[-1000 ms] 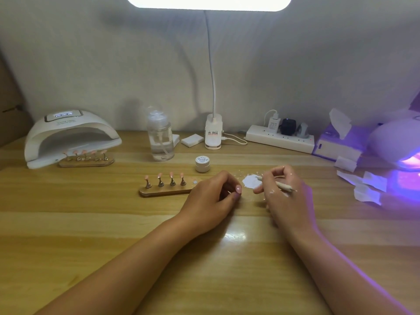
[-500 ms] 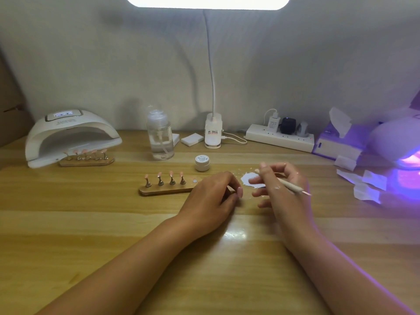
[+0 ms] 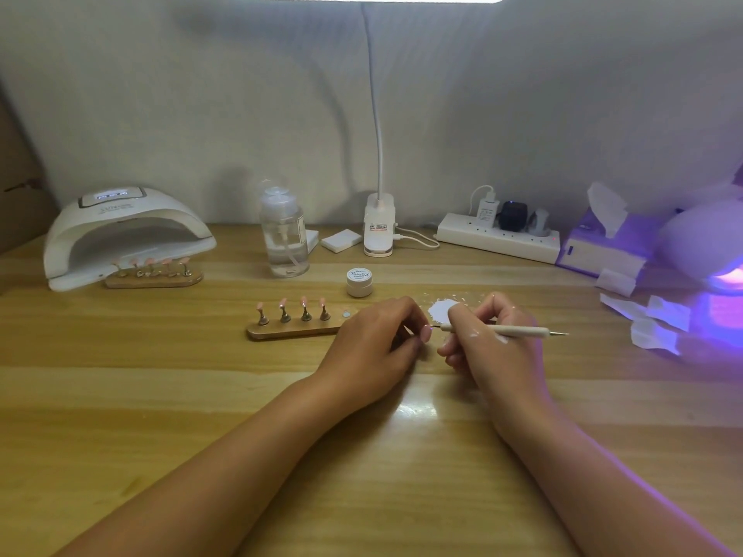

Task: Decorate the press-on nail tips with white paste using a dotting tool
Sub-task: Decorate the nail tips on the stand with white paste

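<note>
My left hand (image 3: 372, 347) pinches a pink nail tip (image 3: 426, 333) on its small stand, just above the table. My right hand (image 3: 488, 341) holds a white dotting tool (image 3: 518, 330) lying nearly level, its left point right at the nail tip. A patch of white paste (image 3: 441, 309) lies on the table behind my right hand, and smears of it mark that hand's back. A wooden holder (image 3: 281, 330) carries several pink nail tips on stands, its right-hand socket bare. The small white paste jar (image 3: 359, 281) stands behind it.
A white curing lamp (image 3: 120, 235) at back left shelters a second holder of nail tips (image 3: 154, 275). A pump bottle (image 3: 284, 231), desk-lamp base (image 3: 378, 227), power strip (image 3: 498, 235), tissue box (image 3: 603, 251), a glowing purple lamp (image 3: 719, 271) and paper scraps (image 3: 651, 315) line the back and right.
My right hand swung the dotting tool from the paste patch down and left, bringing its point to the nail tip held by my left hand. My left hand barely moved.
</note>
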`<state>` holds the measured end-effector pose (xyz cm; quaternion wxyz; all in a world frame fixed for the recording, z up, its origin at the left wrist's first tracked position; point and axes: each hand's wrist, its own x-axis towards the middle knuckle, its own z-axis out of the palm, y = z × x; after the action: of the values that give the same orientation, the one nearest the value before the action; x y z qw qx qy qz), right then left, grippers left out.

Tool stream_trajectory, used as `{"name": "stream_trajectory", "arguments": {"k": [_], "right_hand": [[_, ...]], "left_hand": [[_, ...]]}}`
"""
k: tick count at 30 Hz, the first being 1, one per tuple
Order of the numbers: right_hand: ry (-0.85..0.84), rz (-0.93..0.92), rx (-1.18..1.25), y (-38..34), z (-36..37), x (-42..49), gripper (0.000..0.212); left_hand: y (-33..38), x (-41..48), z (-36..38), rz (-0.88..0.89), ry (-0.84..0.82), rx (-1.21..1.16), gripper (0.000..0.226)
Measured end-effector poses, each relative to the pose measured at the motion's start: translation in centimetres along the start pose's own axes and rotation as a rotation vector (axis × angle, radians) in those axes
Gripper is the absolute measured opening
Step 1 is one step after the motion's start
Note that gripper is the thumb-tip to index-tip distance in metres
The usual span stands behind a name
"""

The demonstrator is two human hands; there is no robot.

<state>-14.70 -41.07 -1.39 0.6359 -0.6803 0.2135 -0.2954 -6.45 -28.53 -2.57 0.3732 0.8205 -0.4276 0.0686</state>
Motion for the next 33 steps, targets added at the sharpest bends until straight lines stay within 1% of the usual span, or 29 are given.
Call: {"name": "stream_trajectory", "arguments": {"k": [7,10,15,21,29,33], "right_hand": [[-0.04,0.002,-0.009,0.26,0.02,0.09,0.022],[-0.047,0.006,0.008,0.27,0.02,0.13,0.023],[-0.063,0.011,0.003,-0.07,0.14,-0.09,0.019],[-0.036,-0.005,0.009,0.17,0.03,0.1,0.022],[-0.035,-0.016,0.009,-0.04,0.02,-0.1,0.02],[0.011,-0.029,0.104,-0.14,-0.05,-0.11,0.022]], "left_hand": [[0.2,-0.01,-0.08,0.0,0.009,-0.001,0.004],[0.22,0.0,-0.08,-0.003,0.008,0.0,0.005],[0.17,-0.08,-0.12,0.001,0.01,0.019,0.009],[0.2,-0.02,-0.07,0.0,0.009,0.022,0.008],[0.21,-0.04,-0.12,-0.002,0.008,0.019,0.013],[0.15,-0.05,-0.03,0.001,0.02,-0.014,0.009]]}}
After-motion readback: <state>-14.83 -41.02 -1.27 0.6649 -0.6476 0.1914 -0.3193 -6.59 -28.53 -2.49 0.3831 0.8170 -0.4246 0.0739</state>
